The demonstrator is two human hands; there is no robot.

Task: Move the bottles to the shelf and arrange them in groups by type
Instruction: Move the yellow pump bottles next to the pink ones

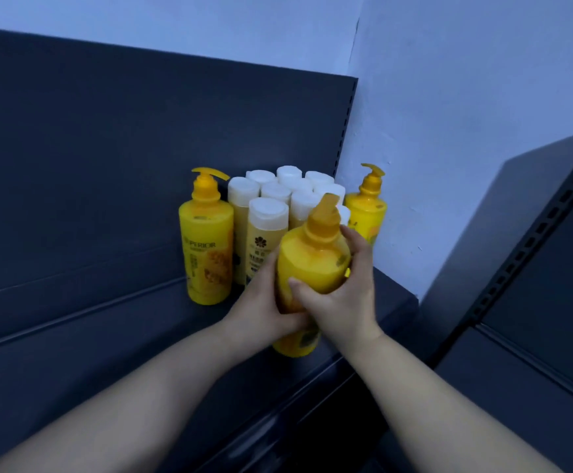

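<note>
White-capped bottles crowd behind held pump bottle.

One wide-angle view, worn on the person's head, looks forward and down at the dark shelf from close by. Both forearms enter from the bottom edge. The left hand and right hand grip a yellow pump bottle near mid-frame. A pale wall fills the top.
</note>
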